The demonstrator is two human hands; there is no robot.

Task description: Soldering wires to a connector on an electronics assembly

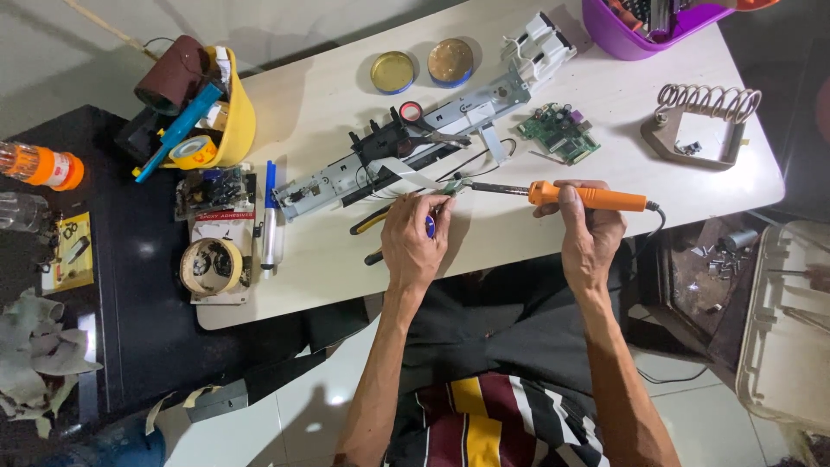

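Observation:
My right hand (588, 229) grips an orange-handled soldering iron (562, 194) with its tip pointing left toward a small green circuit piece (453, 186). My left hand (417, 238) pinches that small piece at the table's front edge, with something blue between the fingers. Just beyond lies a long grey metal printer carriage rail (406, 147) with a black part and white flat cable. A green circuit board (559, 132) rests to the right of it.
Soldering iron spring stand (702, 117) at right, purple tub (648, 26) at top right, two round tins (422, 67), yellow-handled pliers (370, 220), a blue pen (270, 212), tape rolls (210, 264) and a yellow bowl of tools (207, 112) at left. Black side table (130, 285) at left.

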